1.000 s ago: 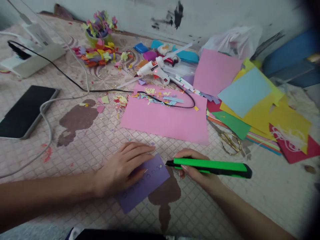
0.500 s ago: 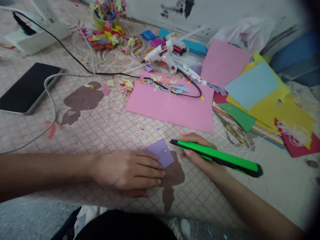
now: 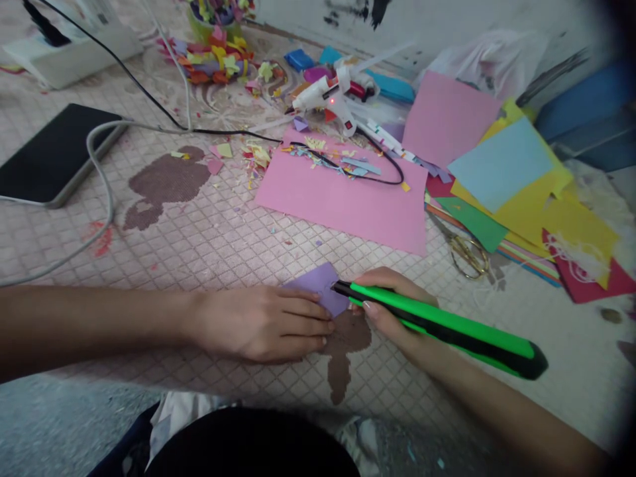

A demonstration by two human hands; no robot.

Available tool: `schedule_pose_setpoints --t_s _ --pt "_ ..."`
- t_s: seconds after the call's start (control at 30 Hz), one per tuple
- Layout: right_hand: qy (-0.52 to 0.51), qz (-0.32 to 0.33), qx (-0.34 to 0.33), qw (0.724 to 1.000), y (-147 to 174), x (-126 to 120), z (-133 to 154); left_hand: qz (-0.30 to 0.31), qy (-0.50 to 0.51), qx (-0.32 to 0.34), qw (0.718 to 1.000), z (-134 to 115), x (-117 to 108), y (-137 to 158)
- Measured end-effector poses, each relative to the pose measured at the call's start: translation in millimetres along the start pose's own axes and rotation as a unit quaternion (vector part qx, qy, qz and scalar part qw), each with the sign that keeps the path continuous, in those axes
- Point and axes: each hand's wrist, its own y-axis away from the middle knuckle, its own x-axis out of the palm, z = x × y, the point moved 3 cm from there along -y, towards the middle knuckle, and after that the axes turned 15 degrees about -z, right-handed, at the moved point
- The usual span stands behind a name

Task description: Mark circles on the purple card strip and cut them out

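Note:
A small piece of purple paper (image 3: 317,277) lies on the quilted tablecloth close in front of me. My left hand (image 3: 265,324) rests palm down over its lower left part, fingers stretched out flat and covering some of the sheet. A green and black utility knife (image 3: 447,331) is gripped in my right hand (image 3: 410,343), thumb on the near side and fingers behind. The knife's dark tip is at the right part of the purple paper; exact contact of the blade is hard to make out.
Beyond my hands lies a pink sheet (image 3: 342,215) with paper scraps and a black cord. A white glue gun (image 3: 322,93) with a red light sits behind it. Gold-handled scissors (image 3: 468,255) and coloured papers (image 3: 501,156) are at right, a phone (image 3: 54,152) at left.
My right hand has brought the knife tip left onto the purple paper, from just beside it. The left hand stays flat on the paper. The whole view has shifted slightly.

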Motion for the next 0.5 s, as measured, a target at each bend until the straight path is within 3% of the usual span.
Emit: schedule_pose_setpoints --t_s 0.2,0.5 --pt "0.022 -0.016 0.017 0.999 2.6 0.8 0.9 0.021 0.017 -0.017 1.000 1.9 3.1 2.6" --pt "0.039 -0.007 -0.030 0.999 -0.6 3.6 1.5 0.034 0.046 -0.043 0.997 3.9 5.0 2.5"
